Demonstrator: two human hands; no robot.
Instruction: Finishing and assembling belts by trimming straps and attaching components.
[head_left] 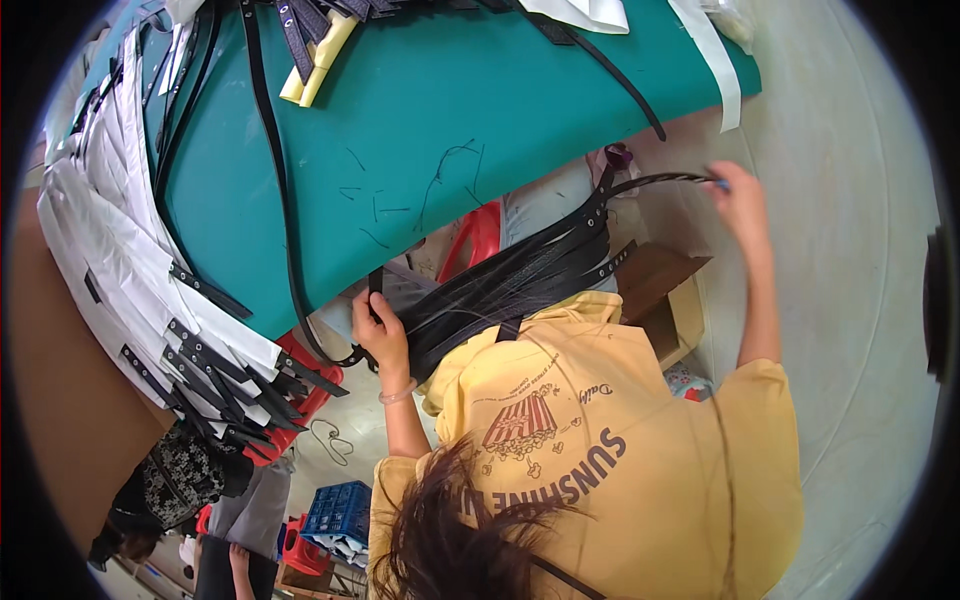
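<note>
Where the right hand pinches, a strap apparently ends.

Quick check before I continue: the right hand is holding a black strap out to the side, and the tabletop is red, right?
Not quite: the tabletop is green, not red, as the head view shows. The right hand does hold a black strap out to the side.

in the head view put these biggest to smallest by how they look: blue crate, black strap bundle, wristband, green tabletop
1. Green tabletop
2. Black strap bundle
3. Blue crate, though it sits farther off
4. Wristband
</note>
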